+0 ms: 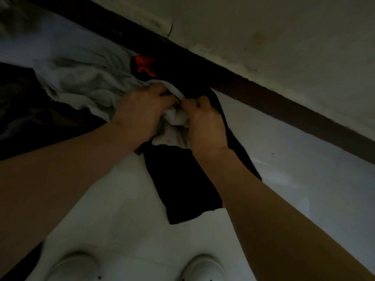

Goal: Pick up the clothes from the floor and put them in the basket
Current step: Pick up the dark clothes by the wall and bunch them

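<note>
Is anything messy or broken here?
Yes. A grey garment lies crumpled on the floor, gripped by the left hand and right hand, over a black garment. The wall looks cracked just above the dark baseboard.

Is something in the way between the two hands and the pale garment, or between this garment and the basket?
Nothing visible stands between them: the left hand and the right hand both grip the pale garment, which lies partly over a black garment. No basket is in view, so that path cannot be judged.
</note>
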Demonstrator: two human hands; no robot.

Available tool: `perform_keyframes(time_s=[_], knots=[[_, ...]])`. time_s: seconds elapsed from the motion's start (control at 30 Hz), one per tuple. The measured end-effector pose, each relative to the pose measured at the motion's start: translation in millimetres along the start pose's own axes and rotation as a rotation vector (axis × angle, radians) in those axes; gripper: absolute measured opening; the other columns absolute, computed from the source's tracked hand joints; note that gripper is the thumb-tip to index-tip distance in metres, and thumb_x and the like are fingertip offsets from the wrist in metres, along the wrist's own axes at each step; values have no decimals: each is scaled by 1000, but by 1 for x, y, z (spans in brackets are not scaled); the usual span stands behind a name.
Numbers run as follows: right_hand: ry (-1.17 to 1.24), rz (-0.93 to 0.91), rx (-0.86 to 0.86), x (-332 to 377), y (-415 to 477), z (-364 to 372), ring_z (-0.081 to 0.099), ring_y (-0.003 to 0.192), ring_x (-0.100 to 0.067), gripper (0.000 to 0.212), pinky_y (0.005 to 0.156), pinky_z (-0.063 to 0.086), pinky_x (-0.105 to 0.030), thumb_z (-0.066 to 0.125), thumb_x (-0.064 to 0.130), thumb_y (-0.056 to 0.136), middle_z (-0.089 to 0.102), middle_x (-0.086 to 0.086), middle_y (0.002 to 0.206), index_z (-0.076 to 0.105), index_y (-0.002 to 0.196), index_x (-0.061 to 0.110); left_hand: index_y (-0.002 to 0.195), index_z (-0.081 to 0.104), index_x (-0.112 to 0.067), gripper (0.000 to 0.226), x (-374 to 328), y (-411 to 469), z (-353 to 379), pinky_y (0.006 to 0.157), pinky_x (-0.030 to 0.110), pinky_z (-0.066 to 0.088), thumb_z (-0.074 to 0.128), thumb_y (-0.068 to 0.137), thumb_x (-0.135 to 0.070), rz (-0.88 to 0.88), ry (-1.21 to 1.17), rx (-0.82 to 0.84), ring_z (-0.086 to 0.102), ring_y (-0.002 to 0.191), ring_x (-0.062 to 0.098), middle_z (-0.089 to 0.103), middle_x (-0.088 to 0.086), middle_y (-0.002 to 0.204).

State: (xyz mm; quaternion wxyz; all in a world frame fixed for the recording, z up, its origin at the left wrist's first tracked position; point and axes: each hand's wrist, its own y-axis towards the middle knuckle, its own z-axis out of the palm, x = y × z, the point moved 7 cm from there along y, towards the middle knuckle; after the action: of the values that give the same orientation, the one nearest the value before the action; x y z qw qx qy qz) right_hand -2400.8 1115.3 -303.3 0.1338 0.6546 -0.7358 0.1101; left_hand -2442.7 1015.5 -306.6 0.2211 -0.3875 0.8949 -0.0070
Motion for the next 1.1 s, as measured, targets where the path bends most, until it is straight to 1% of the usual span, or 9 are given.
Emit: perform_keyframes(time_s=[0.13,0.3,0.37,0.47,0.63,0.8,0.93,0.97,1.1], knots=[[96,10,-76,15,-24,-56,53,49,-29,19,45,45,-29,59,-8,68,60,-21,79,68,81,4,102,73,-10,38,-31,-26,-42,61,43,55,43,82,-21,34,-30,-83,65,79,37,67,18,103],[127,55,-26,38,-59,-140,53,63,-28,29,49,48,-35,67,-19,66,58,-17,85,65,84,5,99,73,-5,40,-87,-58,-112,64,46,55,41,83,-23,98,-84,-105,65,82,37,67,17,105],[135,73,-52,48,-66,-181,51,64,-27,25,48,44,-33,62,-18,70,58,-15,83,64,80,5,100,73,-5,40,-112,-68,-148,67,43,56,41,83,-23,144,-83,-113,65,84,36,68,16,106],[111,87,-108,65,-76,-247,47,64,-24,24,50,30,-27,55,-17,72,55,-12,80,60,75,7,103,72,-7,40,-145,-81,-204,67,44,55,42,83,-23,203,-54,-118,65,88,35,66,15,109],[60,131,-124,98,-87,-372,43,68,-26,25,51,26,-28,58,-14,67,53,-10,82,59,79,9,104,70,-13,40,-204,-105,-316,62,45,53,39,79,-19,274,7,-165,64,92,35,64,12,113],[31,178,-166,123,-96,-476,47,69,-29,13,52,24,-28,66,0,74,55,-11,85,61,82,10,99,71,-14,38,-264,-120,-411,56,43,52,41,78,-20,288,28,-199,64,85,35,65,9,108],[-35,189,-267,147,-111,-588,48,66,-29,13,55,22,-28,66,0,77,55,-8,81,59,77,11,95,70,-16,29,-327,-141,-506,54,44,50,43,84,-17,318,88,-252,62,81,32,65,6,104],[-47,203,-280,163,-124,-633,48,66,-29,14,55,22,-29,65,-1,78,55,-8,81,58,76,11,94,70,-16,30,-353,-159,-544,53,44,49,41,86,-18,333,103,-246,61,79,31,65,5,102],[-76,216,-303,179,-139,-693,47,68,-28,20,54,31,-32,68,-3,73,56,-6,83,57,76,13,94,69,-17,31,-390,-178,-593,51,44,48,39,85,-16,360,123,-258,58,74,30,64,4,101]])
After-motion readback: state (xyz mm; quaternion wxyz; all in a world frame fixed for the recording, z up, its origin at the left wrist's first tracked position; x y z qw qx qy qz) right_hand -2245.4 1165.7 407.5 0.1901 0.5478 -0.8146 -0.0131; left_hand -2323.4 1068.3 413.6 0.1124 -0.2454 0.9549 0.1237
